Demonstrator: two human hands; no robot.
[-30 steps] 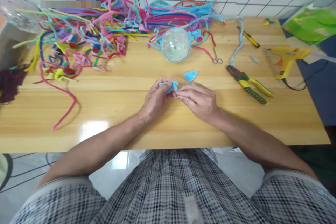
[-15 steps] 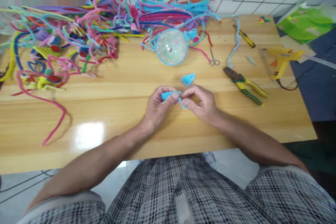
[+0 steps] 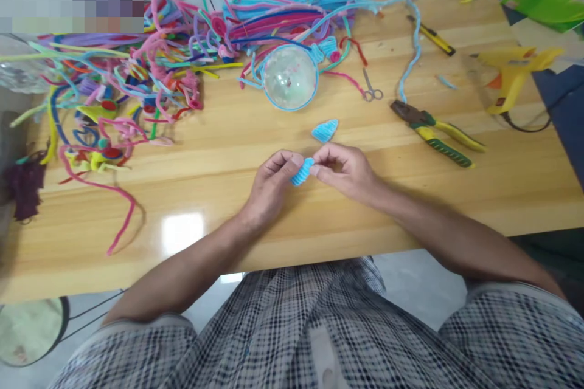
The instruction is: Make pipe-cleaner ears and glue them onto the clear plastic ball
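My left grip point(image 3: 274, 185) pinches the blue piece point(image 3: 302, 174) between thumb and bent fingers, low over the counter point(image 3: 219, 194), leaving its ribbed face and one end exposed. I judge that this hold keeps something so small and soft steady while its edge stays within reach. My right grip point(image 3: 349, 173) comes in from the side, thumb and forefinger pinching the piece's upper corner, so the piece sits between both grips, supported at two ends.

Just beyond my right grip lies the second piece point(image 3: 325, 131), similarly blue and ribbed, perhaps kept close for comparing. Farther ahead of my left grip rests the dome point(image 3: 290, 79), with the stems point(image 3: 278, 18) heaped behind it and off to the left, probably to leave working room near me.

Out to the right of my right grip are the pliers point(image 3: 435, 134), handles angled toward my side, which should make them easy to pick up. The scissors point(image 3: 373, 93) lie nearer the dome; the glue gun point(image 3: 511, 67) is farthest right, its cord trailing off that way, likely out of my elbow's path.
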